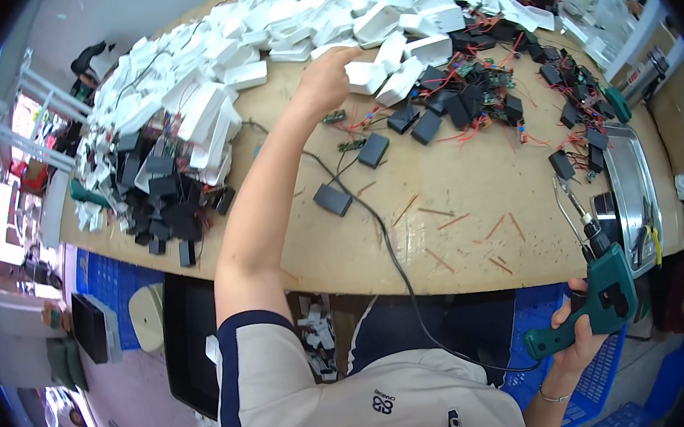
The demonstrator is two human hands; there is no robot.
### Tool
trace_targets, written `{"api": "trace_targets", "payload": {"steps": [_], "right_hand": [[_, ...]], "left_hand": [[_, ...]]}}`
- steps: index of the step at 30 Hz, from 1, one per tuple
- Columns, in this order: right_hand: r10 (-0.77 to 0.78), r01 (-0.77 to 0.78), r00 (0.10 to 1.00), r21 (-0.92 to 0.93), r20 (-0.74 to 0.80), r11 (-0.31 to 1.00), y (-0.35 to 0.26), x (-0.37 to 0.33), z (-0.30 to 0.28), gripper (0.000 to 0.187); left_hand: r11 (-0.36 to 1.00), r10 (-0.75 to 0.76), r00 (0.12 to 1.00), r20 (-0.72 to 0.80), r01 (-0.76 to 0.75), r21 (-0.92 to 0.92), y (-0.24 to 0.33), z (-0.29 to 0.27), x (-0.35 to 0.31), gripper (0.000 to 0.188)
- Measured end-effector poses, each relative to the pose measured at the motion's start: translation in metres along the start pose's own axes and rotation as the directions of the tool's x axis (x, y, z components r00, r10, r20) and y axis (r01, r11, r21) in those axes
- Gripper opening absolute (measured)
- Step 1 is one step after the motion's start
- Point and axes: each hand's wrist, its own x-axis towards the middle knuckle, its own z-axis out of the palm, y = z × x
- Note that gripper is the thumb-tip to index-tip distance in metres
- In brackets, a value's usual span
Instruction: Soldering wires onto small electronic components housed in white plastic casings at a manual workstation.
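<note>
My left hand (326, 82) reaches far across the table to the near edge of a heap of white plastic casings (300, 18). Its index finger stretches to the right, just above one white casing (366, 78); the other fingers are mostly hidden, so a grip cannot be made out. In my right hand (581, 329), at the table's front right edge, is a green soldering gun (611, 287). Its metal tip and thin feed tube point up toward the tabletop. From its handle a black cable (394, 249) runs across my lap and over the table.
Black boxes with red wires and small circuit boards (470, 100) lie at the right, with more black boxes (166, 196) at the left. Two black boxes (333, 200) sit mid-table near scattered brown strips (441, 260). A metal tray (637, 188) stands at the right edge, above blue crates (592, 375).
</note>
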Motion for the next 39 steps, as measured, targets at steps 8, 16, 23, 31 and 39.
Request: {"api": "trace_targets", "payload": {"steps": [8, 16, 23, 31, 39], "right_hand": [[-0.016, 0.016, 0.999, -0.010, -0.031, 1.000, 0.001, 0.000, -0.010, 0.058], [0.012, -0.014, 0.999, 0.040, 0.041, 0.999, 0.008, 0.001, -0.016, 0.058], [0.007, -0.012, 0.998, 0.077, 0.066, 0.997, 0.011, -0.007, -0.012, 0.055], [-0.013, 0.004, 0.996, 0.092, 0.089, 0.996, 0.011, -0.012, -0.014, 0.054], [0.027, -0.035, 0.997, 0.105, 0.076, 0.994, 0.013, -0.014, -0.011, 0.055]], "left_hand": [[0.992, -0.055, 0.944, 0.326, 0.015, 0.123, -0.016, 0.006, 0.014, 0.041], [0.955, -0.010, 1.000, -0.005, 0.008, -0.296, 0.075, -0.009, -0.043, 0.017], [0.955, 0.219, 0.923, 0.317, -0.136, -0.265, 0.172, 0.056, -0.097, 0.025], [0.919, 0.362, 0.932, 0.025, -0.352, -0.176, 0.160, 0.034, -0.090, 0.029], [0.863, -0.394, 0.918, -0.055, 0.390, 0.323, 0.002, 0.000, -0.019, 0.031]]}}
